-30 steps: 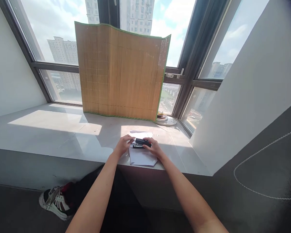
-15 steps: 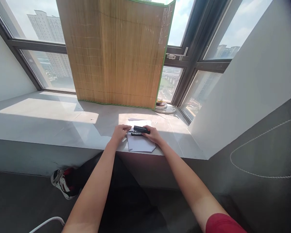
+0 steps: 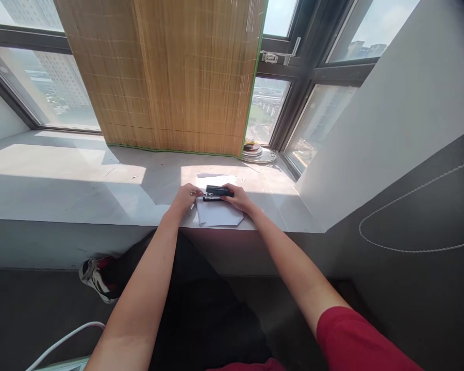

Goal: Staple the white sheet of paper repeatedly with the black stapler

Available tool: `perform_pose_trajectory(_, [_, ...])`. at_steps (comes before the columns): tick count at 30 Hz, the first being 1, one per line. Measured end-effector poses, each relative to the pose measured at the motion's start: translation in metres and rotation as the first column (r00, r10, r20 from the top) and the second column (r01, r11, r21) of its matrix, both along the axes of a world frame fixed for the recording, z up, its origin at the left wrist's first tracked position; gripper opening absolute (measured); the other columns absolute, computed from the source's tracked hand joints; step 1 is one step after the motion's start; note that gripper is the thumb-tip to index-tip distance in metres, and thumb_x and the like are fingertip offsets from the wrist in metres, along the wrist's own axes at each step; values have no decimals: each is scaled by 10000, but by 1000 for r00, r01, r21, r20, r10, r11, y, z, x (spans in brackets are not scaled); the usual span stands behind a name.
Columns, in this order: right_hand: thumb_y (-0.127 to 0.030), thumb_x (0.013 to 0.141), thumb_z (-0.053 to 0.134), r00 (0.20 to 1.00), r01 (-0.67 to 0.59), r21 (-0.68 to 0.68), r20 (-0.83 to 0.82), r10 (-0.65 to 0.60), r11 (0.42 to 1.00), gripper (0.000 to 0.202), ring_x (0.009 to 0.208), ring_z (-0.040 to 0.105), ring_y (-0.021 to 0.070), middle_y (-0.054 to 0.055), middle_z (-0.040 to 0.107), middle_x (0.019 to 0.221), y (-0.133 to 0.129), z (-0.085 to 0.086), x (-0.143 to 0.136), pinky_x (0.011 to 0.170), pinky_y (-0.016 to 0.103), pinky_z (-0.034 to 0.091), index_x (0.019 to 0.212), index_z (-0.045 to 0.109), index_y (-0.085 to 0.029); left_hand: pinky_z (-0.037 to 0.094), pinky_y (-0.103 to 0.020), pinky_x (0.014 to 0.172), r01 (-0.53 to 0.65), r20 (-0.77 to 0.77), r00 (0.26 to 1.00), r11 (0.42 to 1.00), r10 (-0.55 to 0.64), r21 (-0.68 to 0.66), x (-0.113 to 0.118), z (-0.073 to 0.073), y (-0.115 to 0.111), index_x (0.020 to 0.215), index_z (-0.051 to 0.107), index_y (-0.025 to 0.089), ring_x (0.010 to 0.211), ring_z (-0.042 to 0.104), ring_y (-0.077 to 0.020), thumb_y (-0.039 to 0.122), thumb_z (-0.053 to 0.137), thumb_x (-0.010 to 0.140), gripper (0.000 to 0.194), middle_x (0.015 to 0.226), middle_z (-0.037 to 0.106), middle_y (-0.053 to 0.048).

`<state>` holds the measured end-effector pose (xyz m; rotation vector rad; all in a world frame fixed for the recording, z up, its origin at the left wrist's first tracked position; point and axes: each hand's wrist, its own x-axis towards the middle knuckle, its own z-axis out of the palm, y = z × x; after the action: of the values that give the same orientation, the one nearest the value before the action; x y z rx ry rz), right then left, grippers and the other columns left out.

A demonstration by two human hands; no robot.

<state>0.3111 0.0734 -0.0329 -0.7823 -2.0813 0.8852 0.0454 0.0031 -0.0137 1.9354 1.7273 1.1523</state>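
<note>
A black stapler [image 3: 218, 190] lies across white paper sheets [image 3: 221, 215] near the sill's front edge. Its top arm is raised a little from the base, and some metal shows between the two. My right hand [image 3: 238, 199] is closed around the stapler's right end. My left hand [image 3: 183, 199] is at its left end, thumb and fingers pinched together. Whatever those fingertips hold is too small to make out. Part of the paper's left edge lies by my left hand.
The pale window sill [image 3: 81, 198] spans the view under the windows. A bamboo blind [image 3: 166, 82] with green edging hangs down to it. Stacked plates [image 3: 257, 153] stand in the right corner. A beaded cord [image 3: 365, 234] loops at right; a white cable [image 3: 62, 342] lies lower left.
The view has tilted down and shifted slightly, so everything sits higher in it. Both hands stay at the stapler, the left one still pinching at its left end.
</note>
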Motion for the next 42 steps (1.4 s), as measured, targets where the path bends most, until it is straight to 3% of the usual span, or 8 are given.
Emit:
perform_pose_trajectory(5, [-475, 829, 762, 1000, -9, -6, -1, 9, 1000, 386, 946, 656, 249, 35, 778, 1015, -1, 2, 1, 906, 374, 481, 1116, 740, -217, 583, -372, 815, 37, -12, 999, 999, -37, 10, -2, -1, -4, 874, 878, 227, 855, 690, -233, 185, 770, 794, 141, 955, 776, -82])
perform_pose_trajectory(11, [-446, 837, 769, 1000, -23, -14, -20, 23, 1000, 369, 946, 657, 241, 23, 761, 982, 2, -1, 2, 901, 364, 482, 1120, 737, -211, 570, -351, 849, 11, 86, 996, 998, -17, 59, 2, 8, -8, 1035, 856, 221, 894, 718, -217, 163, 707, 859, 238, 974, 830, -56])
perform_pose_trajectory(16, [-456, 829, 776, 999, -28, -19, -35, 27, 999, 382, 951, 654, 242, 27, 770, 1022, 3, -3, 2, 913, 369, 485, 1123, 740, -215, 569, -340, 864, 16, 116, 993, 993, -29, 113, 4, 12, -9, 933, 854, 220, 890, 741, -205, 180, 709, 876, 161, 968, 840, -42])
perform_pose_trajectory(22, [-461, 821, 771, 999, -21, -34, -26, 20, 999, 393, 925, 639, 233, 30, 766, 1007, 2, 0, 1, 886, 360, 478, 1122, 744, -210, 594, -327, 743, -39, 270, 963, 990, 0, 136, 0, 5, -6, 953, 889, 217, 749, 738, -199, 253, 770, 857, 157, 845, 825, -48])
perform_pose_trajectory(26, [-458, 822, 779, 1000, -14, -36, -17, 13, 999, 378, 933, 637, 238, 30, 765, 999, 1, 0, 2, 891, 362, 474, 1113, 751, -218, 602, -331, 742, 8, 166, 986, 994, -26, 107, -3, 4, -7, 974, 899, 234, 790, 733, -211, 273, 845, 784, 201, 947, 845, -60])
perform_pose_trajectory(34, [-433, 806, 770, 1000, -7, -51, -27, 5, 999, 353, 934, 651, 245, 22, 754, 981, 0, 0, -1, 885, 359, 480, 1090, 745, -225, 611, -433, 960, 63, 43, 997, 996, -65, 58, -1, -1, -4, 981, 892, 247, 994, 799, -303, 219, 787, 793, 216, 1023, 863, -72])
perform_pose_trajectory(42, [-433, 786, 755, 1000, 9, -41, 7, -9, 999, 349, 926, 653, 258, 27, 755, 968, -2, 2, -4, 879, 375, 481, 1066, 736, -227, 580, -404, 906, 79, -55, 995, 997, -78, 2, -1, 3, -3, 967, 898, 278, 970, 784, -303, 279, 780, 813, 194, 1007, 862, -66])
